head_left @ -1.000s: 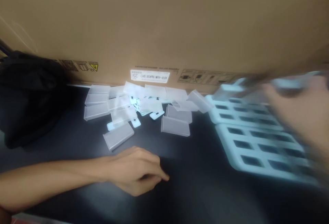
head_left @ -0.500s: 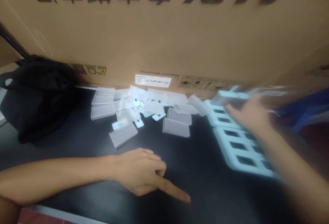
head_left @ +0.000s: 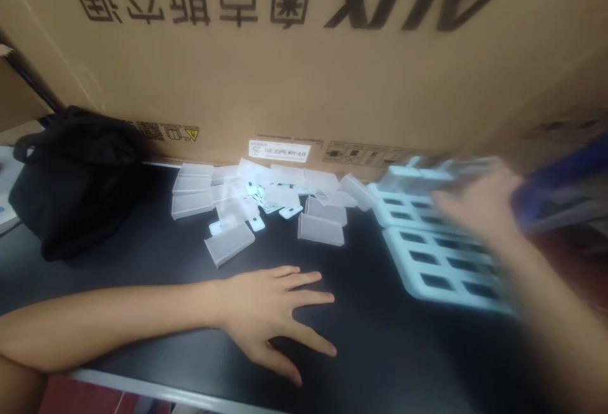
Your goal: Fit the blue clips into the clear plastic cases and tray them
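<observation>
My left hand lies flat on the black table with its fingers spread, holding nothing. A heap of several frosted plastic cases and small white tags lies just beyond it, against the cardboard box. My right hand is smeared by motion over the far end of the pale blue trays with rectangular pockets. Its fingers seem to be at a blurred clear piece near the upper tray, but the grip does not show.
A large brown cardboard box with printed lettering stands along the back of the table. A black bag sits at the left. A blurred blue object shows at the right edge. The table's near edge runs below my left forearm.
My left hand has gone from loosely curled, then pointing with one finger, to flat with fingers spread. My right hand has kept moving over the far trays. The camera has tilted up.
</observation>
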Motion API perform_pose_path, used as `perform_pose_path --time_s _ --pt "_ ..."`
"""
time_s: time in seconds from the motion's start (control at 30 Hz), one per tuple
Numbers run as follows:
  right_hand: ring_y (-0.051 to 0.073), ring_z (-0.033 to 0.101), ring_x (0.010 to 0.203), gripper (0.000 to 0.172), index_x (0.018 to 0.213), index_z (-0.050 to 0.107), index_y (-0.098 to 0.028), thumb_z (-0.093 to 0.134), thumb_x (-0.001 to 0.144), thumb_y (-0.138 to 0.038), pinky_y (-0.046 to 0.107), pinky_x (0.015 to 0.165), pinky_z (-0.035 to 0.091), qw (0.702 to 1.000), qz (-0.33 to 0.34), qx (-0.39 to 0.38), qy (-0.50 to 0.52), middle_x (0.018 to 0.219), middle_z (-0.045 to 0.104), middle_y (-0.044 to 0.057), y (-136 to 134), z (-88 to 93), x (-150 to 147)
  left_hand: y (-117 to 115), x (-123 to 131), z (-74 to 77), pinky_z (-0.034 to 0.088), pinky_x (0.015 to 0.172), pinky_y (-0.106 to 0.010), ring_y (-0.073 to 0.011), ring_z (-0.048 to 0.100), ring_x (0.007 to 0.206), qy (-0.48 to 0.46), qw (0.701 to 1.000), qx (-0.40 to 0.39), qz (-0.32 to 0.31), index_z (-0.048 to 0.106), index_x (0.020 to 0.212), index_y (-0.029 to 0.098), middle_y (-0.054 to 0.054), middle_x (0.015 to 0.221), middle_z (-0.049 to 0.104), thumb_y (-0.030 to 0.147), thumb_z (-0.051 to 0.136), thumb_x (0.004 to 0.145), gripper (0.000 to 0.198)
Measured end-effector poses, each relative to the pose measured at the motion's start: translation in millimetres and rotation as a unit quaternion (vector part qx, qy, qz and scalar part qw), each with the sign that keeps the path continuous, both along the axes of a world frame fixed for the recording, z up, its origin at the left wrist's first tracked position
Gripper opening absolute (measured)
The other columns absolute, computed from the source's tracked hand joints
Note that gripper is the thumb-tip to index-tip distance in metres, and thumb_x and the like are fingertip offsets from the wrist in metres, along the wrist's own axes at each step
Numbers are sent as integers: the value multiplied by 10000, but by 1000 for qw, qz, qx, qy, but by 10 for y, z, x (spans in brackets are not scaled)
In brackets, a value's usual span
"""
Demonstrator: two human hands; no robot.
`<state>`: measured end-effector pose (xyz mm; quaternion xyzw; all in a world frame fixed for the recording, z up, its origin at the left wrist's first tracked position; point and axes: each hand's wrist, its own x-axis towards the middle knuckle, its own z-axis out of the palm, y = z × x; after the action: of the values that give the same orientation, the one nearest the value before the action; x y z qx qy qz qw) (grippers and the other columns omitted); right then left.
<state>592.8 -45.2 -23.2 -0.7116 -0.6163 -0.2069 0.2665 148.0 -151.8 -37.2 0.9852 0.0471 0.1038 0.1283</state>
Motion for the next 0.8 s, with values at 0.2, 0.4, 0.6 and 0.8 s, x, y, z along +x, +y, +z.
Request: perform_pose_path --time_s 0.2,0.4,0.6,0.8 --pt "344 642 1014 295 1123 671 -99 553 968 -321 464 911 510 984 145 101 -29 998 681 207 -438 187 -949 10 8 -1 473 1195 -594 -422 385 1571 14 1000 -10 -3 657 1452 361 -84 1678 445 642 696 925 599" --pt "308 636 1071 243 1207 656 -174 522 1029 -271 437 881 485 913 388 -19 -122 1200 724 145 -674 39 -1927 22 17 11 494 1189 -538 -350 434 1556 15 1000 1 15 661 1440 346 -54 1633 515 414 564 1048 409" --pt "270 632 1007 233 1176 686 -169 499 1046 -218 414 846 464 896 417 -27 -152 1178 748 113 -739 -151 -2059 10 35 -42 467 1194 -490 -293 587 1386 -24 995 42 82 673 1345 224 -118 1477 634 395 585 1021 377" --pt "295 621 1022 262 1195 683 -128 520 1038 -260 433 842 503 903 406 -23 -141 1151 716 155 -737 -219 -2064 201 17 -41 351 1248 -614 -439 396 1539 -15 930 165 329 645 1332 68 -275 1591 479 456 561 1016 508"
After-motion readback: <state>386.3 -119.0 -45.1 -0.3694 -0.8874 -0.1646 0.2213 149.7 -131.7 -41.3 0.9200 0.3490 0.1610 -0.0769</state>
